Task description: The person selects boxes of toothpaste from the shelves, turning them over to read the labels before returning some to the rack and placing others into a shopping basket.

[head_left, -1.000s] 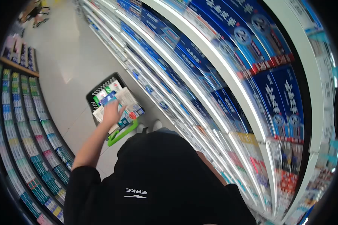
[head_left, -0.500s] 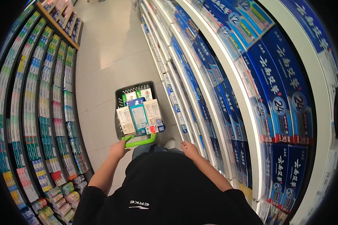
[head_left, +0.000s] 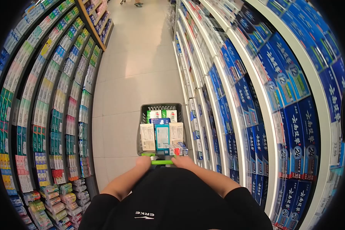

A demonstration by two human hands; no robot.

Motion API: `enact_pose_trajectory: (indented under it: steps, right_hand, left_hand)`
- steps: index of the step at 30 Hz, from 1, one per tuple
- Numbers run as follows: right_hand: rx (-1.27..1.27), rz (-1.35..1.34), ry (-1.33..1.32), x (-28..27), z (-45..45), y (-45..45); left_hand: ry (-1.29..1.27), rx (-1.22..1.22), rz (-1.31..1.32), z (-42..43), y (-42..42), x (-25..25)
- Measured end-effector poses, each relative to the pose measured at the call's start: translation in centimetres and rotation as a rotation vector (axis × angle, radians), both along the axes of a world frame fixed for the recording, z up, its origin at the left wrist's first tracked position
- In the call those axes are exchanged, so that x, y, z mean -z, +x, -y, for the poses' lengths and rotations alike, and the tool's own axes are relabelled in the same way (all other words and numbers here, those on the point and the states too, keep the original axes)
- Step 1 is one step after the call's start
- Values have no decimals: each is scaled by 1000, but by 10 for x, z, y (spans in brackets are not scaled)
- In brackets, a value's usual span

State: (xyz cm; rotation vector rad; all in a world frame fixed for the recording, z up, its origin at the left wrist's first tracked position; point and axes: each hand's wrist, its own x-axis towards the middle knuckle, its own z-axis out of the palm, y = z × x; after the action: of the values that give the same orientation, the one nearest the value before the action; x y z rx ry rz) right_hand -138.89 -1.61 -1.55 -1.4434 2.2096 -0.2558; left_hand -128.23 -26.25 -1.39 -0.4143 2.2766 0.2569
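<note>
The dark basket (head_left: 161,107) is standing on the aisle floor (head_left: 138,69), directly in front of the person, and its green handle (head_left: 162,162) is lying crosswise at the near end. Both hands are grasping this handle: the left hand (head_left: 143,162) is holding its left end and the right hand (head_left: 181,161) its right end, although some fingers are hiding from the camera. For good control, I think, both hands are best sharing the load equally, with the wrists relaxing.

Inside the basket, a teal box (head_left: 163,136) is lying between two cream boxes (head_left: 147,138); beyond them, a blue box (head_left: 160,121) and green-and-white packs (head_left: 154,115) are filling the far end. Some small boxes (head_left: 179,149) are resting close to the handle; in my judgement they are needing the most care, because any sudden jerk is risking a slide.

The basket's right side is standing near the white shelves (head_left: 271,153) with their blue cartons (head_left: 301,130), while the small packs (head_left: 55,142) on the left are sitting well apart. Therefore, steering slightly toward the middle is seeming wiser.
</note>
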Motion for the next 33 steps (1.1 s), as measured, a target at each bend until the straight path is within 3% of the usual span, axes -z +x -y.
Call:
enact_pose_trajectory:
  steps: [6, 12, 19, 27, 33]
  right_hand:
    - [190, -180, 59, 4, 18, 2]
    - [313, -313, 198, 11, 54, -21]
    - [473, -316, 304, 9, 100, -69]
    - [469, -404, 324, 7, 126, -113]
    - [591, -294, 355, 7, 148, -143]
  left_hand:
    - [137, 108, -2, 26, -26, 15]
    - [215, 239, -116, 56, -66, -2]
    - [161, 246, -210, 84, -113, 4]
    - [177, 236, -263, 114, -157, 4]
    - [144, 262, -211, 129, -189, -14]
